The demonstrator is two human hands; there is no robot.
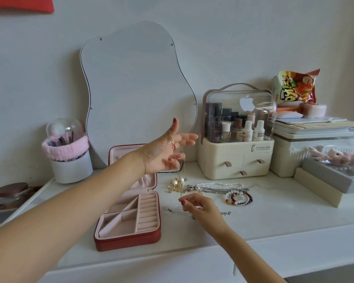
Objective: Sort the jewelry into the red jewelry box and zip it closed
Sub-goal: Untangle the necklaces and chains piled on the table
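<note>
A: Where is the red zip-around jewelry box with the pale pink lining [129, 219] relative to the hands?

B: It lies open on the white desk [274, 217], under the left forearm and just left of the right hand [198, 207]. Its lid stands upright behind the left wrist.

A: How does the box look inside?

B: Angled dividers form several pink compartments on its left side, with a column of ring rolls on its right. I see no jewelry in them.

A: And the left hand [164, 152]?

B: Raised above the desk, palm turned toward the camera, fingers spread. A thin gold chain necklace [179, 170] is draped over the fingers and hangs straight down; its lower end with white pearls and gold charms [177, 183] touches the desk just above the right hand.

A: The right hand?

B: Low on the desk, fingers curled, thumb and forefinger pinching something small and pale; I cannot tell what it is.

A: What lies right of the hands?

B: A white pearl strand with silver chain [221, 186], and beaded bracelets of white, red and dark beads [238, 198], just beyond the right hand's fingers.
</note>
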